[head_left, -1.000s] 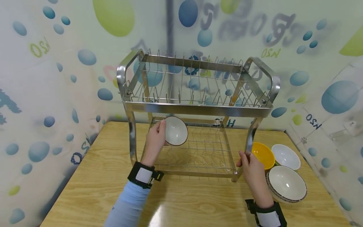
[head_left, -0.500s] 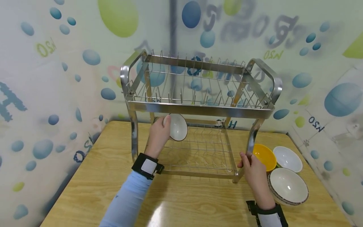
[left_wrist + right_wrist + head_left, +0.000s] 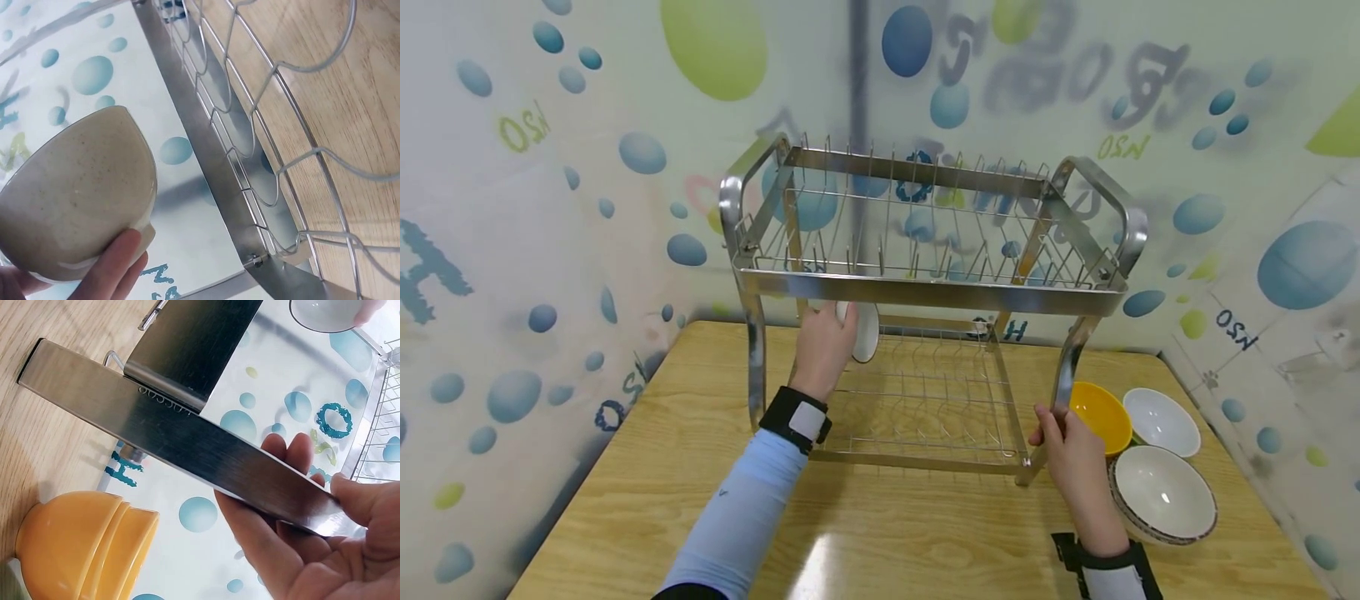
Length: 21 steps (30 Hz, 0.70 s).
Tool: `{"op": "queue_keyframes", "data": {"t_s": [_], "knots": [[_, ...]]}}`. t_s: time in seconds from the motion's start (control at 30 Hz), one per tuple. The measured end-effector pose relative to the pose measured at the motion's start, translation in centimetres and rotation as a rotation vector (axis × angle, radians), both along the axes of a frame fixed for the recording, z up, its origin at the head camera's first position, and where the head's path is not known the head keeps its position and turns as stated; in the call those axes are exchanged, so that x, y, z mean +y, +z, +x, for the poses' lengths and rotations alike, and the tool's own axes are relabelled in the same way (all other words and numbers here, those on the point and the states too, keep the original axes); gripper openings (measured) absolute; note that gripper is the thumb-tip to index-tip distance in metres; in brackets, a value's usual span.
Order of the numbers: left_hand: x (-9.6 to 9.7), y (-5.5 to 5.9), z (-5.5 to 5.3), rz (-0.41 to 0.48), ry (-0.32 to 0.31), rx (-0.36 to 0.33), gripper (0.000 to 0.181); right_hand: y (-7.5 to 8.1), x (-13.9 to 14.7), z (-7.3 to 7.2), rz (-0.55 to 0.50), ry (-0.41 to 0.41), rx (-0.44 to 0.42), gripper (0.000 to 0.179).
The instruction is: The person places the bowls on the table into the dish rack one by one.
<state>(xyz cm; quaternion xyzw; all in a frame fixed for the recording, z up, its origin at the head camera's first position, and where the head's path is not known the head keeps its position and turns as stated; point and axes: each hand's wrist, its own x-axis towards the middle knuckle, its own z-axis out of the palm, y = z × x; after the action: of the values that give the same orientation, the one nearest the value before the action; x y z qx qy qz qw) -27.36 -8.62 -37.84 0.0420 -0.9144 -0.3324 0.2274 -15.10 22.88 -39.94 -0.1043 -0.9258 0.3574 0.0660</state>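
Note:
A small white bowl [image 3: 867,332] with a dark rim is tilted on edge between the two tiers of a steel dish rack [image 3: 925,290]. My left hand [image 3: 824,348] grips it by the side, thumb toward the inside. In the left wrist view the underside of the bowl [image 3: 81,187] faces the camera, with fingers [image 3: 115,262] at its foot, beside the lower wire shelf [image 3: 275,144]. My right hand [image 3: 1067,450] holds the rack's front right leg; the right wrist view shows fingers and thumb around the steel leg [image 3: 187,437].
Right of the rack stand yellow bowls [image 3: 1101,417], a white bowl [image 3: 1161,421] and a patterned-rim bowl [image 3: 1162,493], close together on the wooden table [image 3: 925,533]. The rack's upper tier [image 3: 910,221] has upright wires. A patterned wall covering rises behind.
My left hand has moved slightly right and farther into the rack, turning the bowl from facing the camera to nearly edge-on. My right hand keeps its grip on the leg.

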Motion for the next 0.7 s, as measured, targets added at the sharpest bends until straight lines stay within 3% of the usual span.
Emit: {"op": "queue_keyframes", "data": {"t_s": [0.2,0.47,0.7], "knots": [[0.0,-0.2,-0.9,-0.083,0.024,0.048,0.049,-0.1,0.1,0.0,-0.002,-0.001,0.008,0.045],[-0.1,-0.5,-1.6,-0.177,0.021,-0.001,0.05,0.0,0.0,-0.1,-0.001,0.006,0.008,0.048],[-0.1,-1.3,-2.6,-0.351,0.059,-0.005,0.062,0.1,0.0,0.0,0.006,0.003,0.018,0.046]]}}
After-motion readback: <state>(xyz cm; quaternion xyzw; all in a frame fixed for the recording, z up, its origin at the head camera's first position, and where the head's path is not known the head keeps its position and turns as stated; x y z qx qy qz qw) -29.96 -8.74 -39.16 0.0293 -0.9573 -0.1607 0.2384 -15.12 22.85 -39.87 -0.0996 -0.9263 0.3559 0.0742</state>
